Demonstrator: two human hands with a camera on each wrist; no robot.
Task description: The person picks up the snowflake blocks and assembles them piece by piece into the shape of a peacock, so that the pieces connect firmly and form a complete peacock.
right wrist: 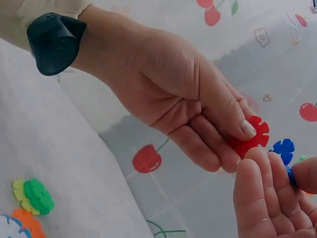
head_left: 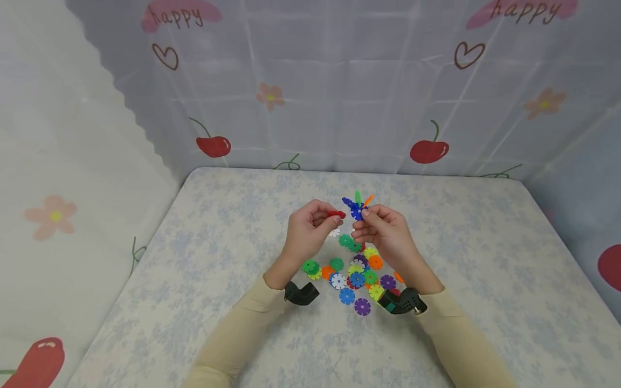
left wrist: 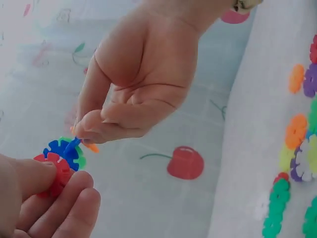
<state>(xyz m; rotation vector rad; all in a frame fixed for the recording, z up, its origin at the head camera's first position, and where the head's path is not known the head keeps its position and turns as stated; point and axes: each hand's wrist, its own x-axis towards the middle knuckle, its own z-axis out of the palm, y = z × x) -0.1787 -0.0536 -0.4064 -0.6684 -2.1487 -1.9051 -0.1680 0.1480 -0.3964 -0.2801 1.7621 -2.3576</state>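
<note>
You have the blue cluster (head_left: pixel 358 212) raised over the desk (head_left: pixel 194 258), on the far-edge side of its middle: notched blue discs joined together, with a green disc (head_left: pixel 358 197) and an orange disc (head_left: pixel 369 201) sticking up from them. Your right hand (head_left: pixel 388 230) pinches it—thumb and fingertips clamped on a blue disc. Your left hand (head_left: pixel 309 227) grips a red disc (head_left: pixel 337 214) between thumb and fingers, just beside the cluster; the head view shows a narrow gap between the two.

Below and between your forearms, loose discs (head_left: pixel 361 306) lie spread about the middle of the desk, well in from its left and right edges. Green, white, orange, yellow, blue and purple show, several overlapping.

You wear a dark device on each wrist—the left one (head_left: pixel 302 294) and the right one (head_left: pixel 402 302)—next to beige sleeves (head_left: pixel 247 323). Past the desk's far edge hangs a pale curtain (head_left: pixel 339 81) printed with cherries, flowers and hearts.
</note>
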